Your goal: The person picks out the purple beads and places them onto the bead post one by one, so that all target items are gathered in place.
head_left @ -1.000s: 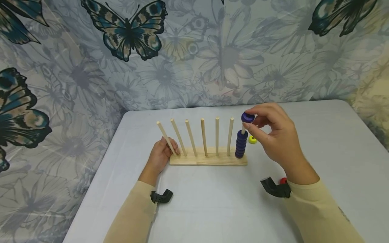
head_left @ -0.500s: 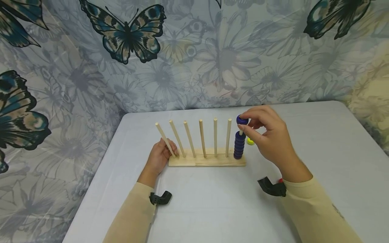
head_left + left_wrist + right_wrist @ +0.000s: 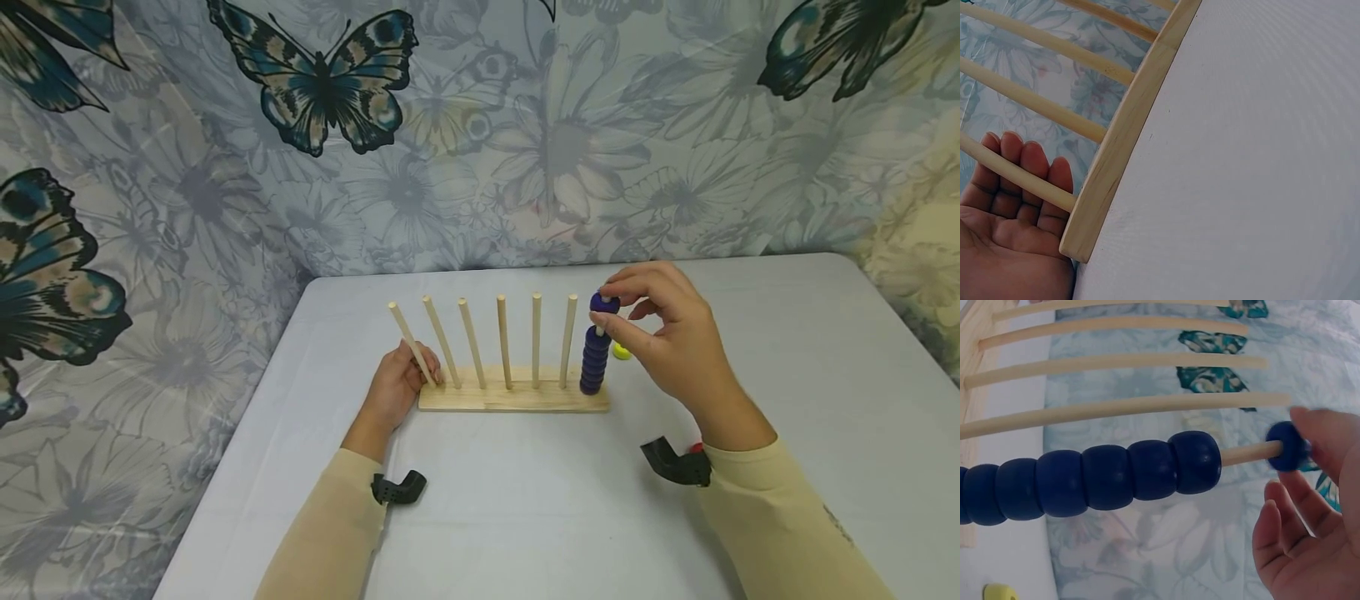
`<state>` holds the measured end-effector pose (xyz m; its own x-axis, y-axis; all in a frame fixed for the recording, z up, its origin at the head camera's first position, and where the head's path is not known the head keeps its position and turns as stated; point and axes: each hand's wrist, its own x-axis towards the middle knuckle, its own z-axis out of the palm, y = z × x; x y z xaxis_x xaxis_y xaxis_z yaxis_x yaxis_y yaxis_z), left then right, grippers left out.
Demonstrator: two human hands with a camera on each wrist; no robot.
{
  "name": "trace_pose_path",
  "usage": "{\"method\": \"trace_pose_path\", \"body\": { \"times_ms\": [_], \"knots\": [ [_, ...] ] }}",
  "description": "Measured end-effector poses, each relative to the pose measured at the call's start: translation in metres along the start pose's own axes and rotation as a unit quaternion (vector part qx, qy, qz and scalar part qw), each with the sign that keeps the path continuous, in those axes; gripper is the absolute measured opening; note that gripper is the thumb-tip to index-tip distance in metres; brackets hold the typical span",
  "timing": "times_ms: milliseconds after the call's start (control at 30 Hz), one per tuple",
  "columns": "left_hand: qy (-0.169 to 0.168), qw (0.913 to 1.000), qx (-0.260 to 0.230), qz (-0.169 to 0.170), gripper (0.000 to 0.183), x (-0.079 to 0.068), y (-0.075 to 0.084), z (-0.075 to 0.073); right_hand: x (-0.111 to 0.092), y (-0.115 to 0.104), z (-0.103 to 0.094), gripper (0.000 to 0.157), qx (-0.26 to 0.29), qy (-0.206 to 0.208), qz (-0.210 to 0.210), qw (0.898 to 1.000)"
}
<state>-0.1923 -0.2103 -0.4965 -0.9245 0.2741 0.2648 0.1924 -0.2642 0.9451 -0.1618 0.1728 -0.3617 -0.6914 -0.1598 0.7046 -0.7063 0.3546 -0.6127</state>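
A wooden peg rack with several upright pegs stands on the white table. My right hand pinches a dark blue bead between thumb and fingertips at the top of the rightmost peg. In the right wrist view, the tip of that peg enters the bead. Below it, a gap of bare wood separates it from a stack of several blue beads. My left hand is at the rack's left end. Its fingers extend behind the leftmost peg, palm facing the camera; the thumb is hidden.
A yellow bead lies behind the rack's right end, partly hidden by my right hand. Something small and red shows beside the right wrist's black camera mount. Butterfly-patterned cloth hangs behind the white table.
My right hand has lowered the pinched blue bead slightly onto the rightmost peg, whose tip now shows through the top. The left hand stays at the rack's left end.
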Motion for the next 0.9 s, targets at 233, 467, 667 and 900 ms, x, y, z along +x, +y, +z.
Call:
{"method": "trace_pose_path", "body": {
  "times_ms": [233, 467, 667, 900],
  "knots": [
    [0.000, 1.0000, 0.000, -0.002, 0.064, -0.002, 0.000, 0.001, -0.003, 0.003, 0.002, 0.035, 0.063, 0.001, 0.004, 0.998],
    [0.012, 0.9999, 0.004, -0.006, 0.064, -0.001, 0.001, 0.001, -0.001, 0.007, 0.004, 0.032, 0.096, -0.003, 0.004, 0.995],
    [0.024, 0.9997, 0.001, -0.008, 0.064, -0.001, -0.002, 0.002, -0.001, 0.009, -0.002, 0.032, 0.064, -0.034, 0.023, 0.997],
    [0.132, 0.9804, 0.116, -0.088, 0.050, -0.002, 0.008, 0.003, -0.010, 0.024, -0.015, 0.030, -0.084, -0.125, 0.058, 0.987]
  ]
}}
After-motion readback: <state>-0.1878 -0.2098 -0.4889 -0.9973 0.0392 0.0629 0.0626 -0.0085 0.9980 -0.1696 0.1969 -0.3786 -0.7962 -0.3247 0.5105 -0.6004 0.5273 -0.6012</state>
